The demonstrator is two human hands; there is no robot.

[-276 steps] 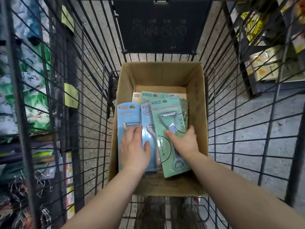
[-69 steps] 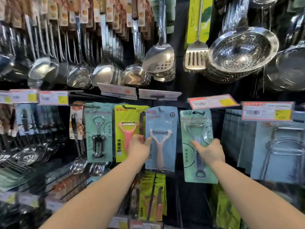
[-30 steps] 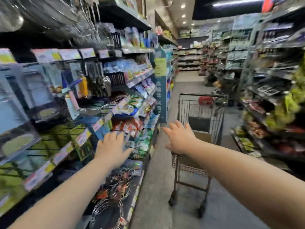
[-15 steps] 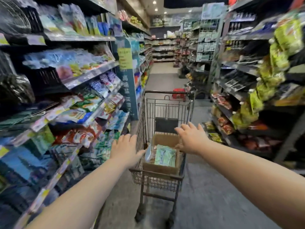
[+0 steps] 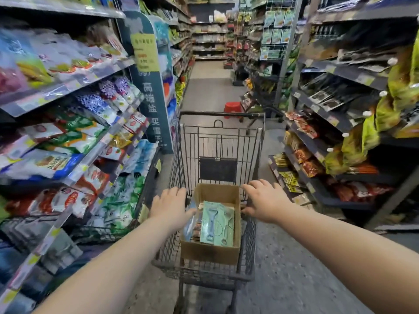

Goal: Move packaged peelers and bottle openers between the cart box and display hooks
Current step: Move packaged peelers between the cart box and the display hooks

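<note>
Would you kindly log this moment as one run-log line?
box: in cart, holds green packs | left hand: open, empty, at box's left edge | right hand: open, empty, by cart's right rim

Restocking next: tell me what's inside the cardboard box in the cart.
The cardboard box holds green carded packs on top, with blue packs at its left side. Whatever lies beneath them is covered.

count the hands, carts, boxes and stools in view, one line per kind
hands: 2 (left hand, right hand)
cart: 1
cardboard box: 1
red stool: 1
total: 5
</note>
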